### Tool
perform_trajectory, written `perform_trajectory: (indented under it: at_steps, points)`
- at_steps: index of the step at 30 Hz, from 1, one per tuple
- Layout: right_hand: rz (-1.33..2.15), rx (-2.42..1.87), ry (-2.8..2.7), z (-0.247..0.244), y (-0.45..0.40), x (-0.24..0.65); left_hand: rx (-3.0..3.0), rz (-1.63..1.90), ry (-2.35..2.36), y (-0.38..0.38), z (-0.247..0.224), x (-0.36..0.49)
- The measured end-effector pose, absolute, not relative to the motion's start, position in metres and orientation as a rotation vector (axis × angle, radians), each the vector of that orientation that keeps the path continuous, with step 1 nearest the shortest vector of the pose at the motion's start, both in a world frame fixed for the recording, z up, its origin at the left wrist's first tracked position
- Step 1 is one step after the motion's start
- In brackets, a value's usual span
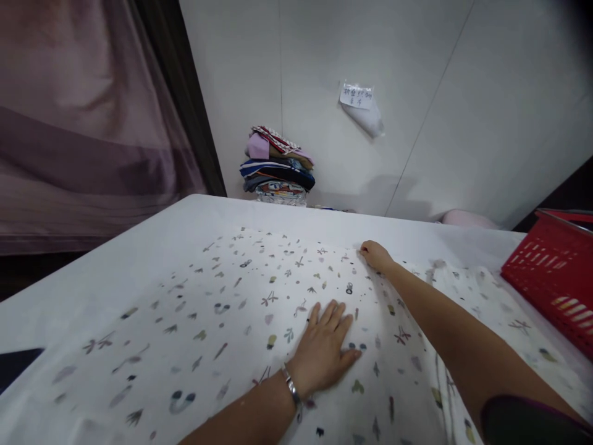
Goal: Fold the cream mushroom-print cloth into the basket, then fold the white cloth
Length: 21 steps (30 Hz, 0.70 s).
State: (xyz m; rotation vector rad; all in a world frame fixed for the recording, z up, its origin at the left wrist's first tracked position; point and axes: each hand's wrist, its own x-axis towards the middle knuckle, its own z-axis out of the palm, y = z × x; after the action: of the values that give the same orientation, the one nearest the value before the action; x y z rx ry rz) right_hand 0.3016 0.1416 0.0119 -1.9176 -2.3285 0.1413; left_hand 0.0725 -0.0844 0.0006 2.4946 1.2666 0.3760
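A white cloth (204,315) printed with small plant-like and other motifs lies spread over the white table. My left hand (322,349) rests flat on the middle of it, fingers spread, a silver bracelet (291,384) at the wrist. Farther out, my right hand (376,255) is closed on the cloth's far edge, its fingertips pinching the fabric. Between and below my arms the cloth shows soft creases. More of it lies bunched and rippled to the right of my right forearm.
A red plastic basket (551,266) stands at the table's right side. Behind the far edge rises a stack of folded clothes (278,164) against the wall. A paper note (356,97) hangs there. A pinkish curtain (83,123) covers the left. The white table's (152,232) rim shows at left.
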Motion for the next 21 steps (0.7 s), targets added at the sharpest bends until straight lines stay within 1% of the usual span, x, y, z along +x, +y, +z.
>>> perform_trajectory:
  at_steps: [4,10,17,21]
  points:
    - [0.130,-1.959,-2.292,0.012,0.140,0.296,2.493,0.377,1.251,-0.085,0.001,0.072]
    - [0.198,-1.842,-2.382,0.016,0.139,0.291,2.512,0.398,1.259,-0.084,-0.001,0.072]
    - [0.170,-1.918,-2.264,0.011,0.141,0.285,2.511,0.413,1.268,-0.085,-0.003,0.072]
    - [0.207,-1.889,-2.299,0.012,0.145,0.280,2.508,0.431,1.259,-0.085,-0.003,0.072]
